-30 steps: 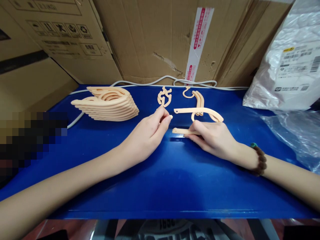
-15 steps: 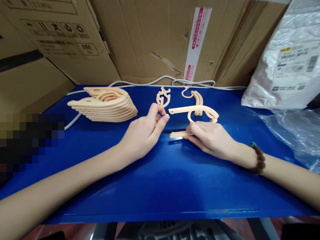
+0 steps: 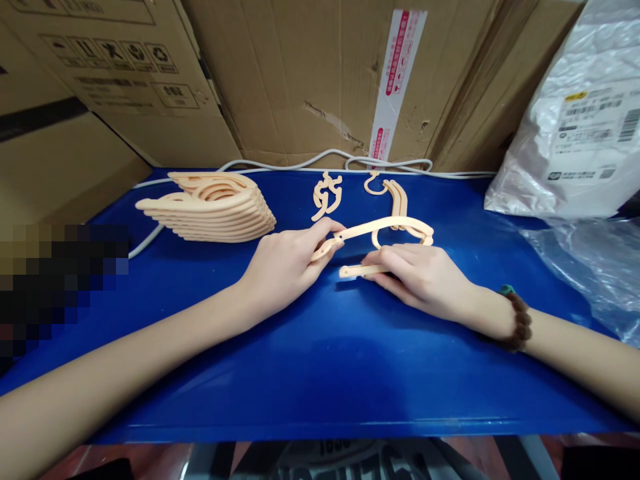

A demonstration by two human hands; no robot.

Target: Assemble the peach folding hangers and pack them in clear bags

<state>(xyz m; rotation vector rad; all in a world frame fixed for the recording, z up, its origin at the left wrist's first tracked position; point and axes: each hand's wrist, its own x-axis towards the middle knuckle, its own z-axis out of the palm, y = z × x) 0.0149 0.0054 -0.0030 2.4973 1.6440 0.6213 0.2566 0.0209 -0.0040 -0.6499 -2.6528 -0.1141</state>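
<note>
My right hand (image 3: 417,273) is closed around a peach-coloured folding hanger (image 3: 385,225). One arm of it arcs above my fingers; the other (image 3: 353,271) sticks out to the left below them. Between the thumb and fingers of my left hand (image 3: 293,263) is a small curved hanger piece (image 3: 326,251), its tip touching the upper arm's free end. Whether the two are joined I cannot tell. Behind my hands lie several loose small pieces (image 3: 320,200), a hook (image 3: 375,185) and two curved arms (image 3: 399,203).
A stack of folded hangers (image 3: 210,212) stands at the left on the blue tabletop (image 3: 310,380). White cable (image 3: 280,165) runs along the back, before cardboard boxes (image 3: 300,80). At the right are a labelled plastic parcel (image 3: 565,147) and clear plastic film (image 3: 575,267).
My left hand has moved slightly right and down, bringing the small piece against the upper arm's end. That arm has tilted, its left end lower. Among the loose pieces, one now lies nearer me.
</note>
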